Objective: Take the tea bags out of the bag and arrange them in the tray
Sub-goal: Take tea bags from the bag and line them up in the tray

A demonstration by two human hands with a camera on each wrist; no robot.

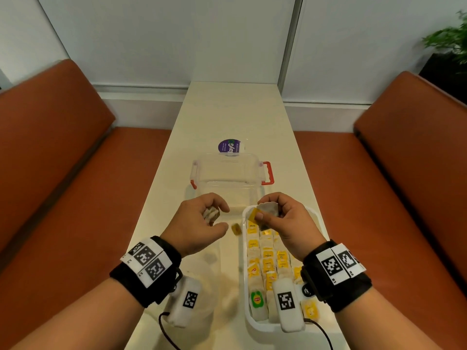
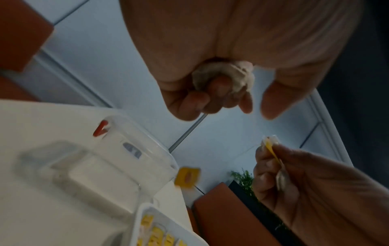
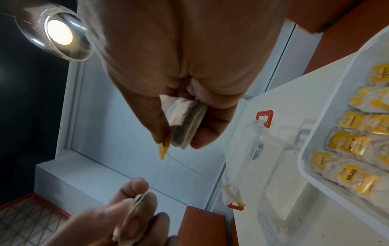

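Observation:
My left hand [image 1: 222, 218] curls its fingers round a crumpled tea bag [image 1: 211, 214] above the table, left of the tray; its yellow tag [image 1: 236, 228] dangles below on a string. In the left wrist view the same tea bag [image 2: 223, 78] sits in the curled fingers. My right hand [image 1: 264, 210] pinches another tea bag [image 1: 269, 209] and its yellow tag [image 1: 254, 214] over the far end of the white tray [image 1: 244, 261]. A thin string runs between the two hands in the right wrist view. Several tea bags [image 1: 267, 261] lie in rows in the tray. The clear plastic bag [image 1: 209, 274] lies under my left wrist.
A clear lidded container [image 1: 227, 173] with red handles stands just beyond the hands, a purple round sticker [image 1: 230, 146] behind it. The narrow white table [image 1: 235, 109] runs between two orange benches [image 1: 75, 173]. A plant [image 1: 449, 41] stands at the far right.

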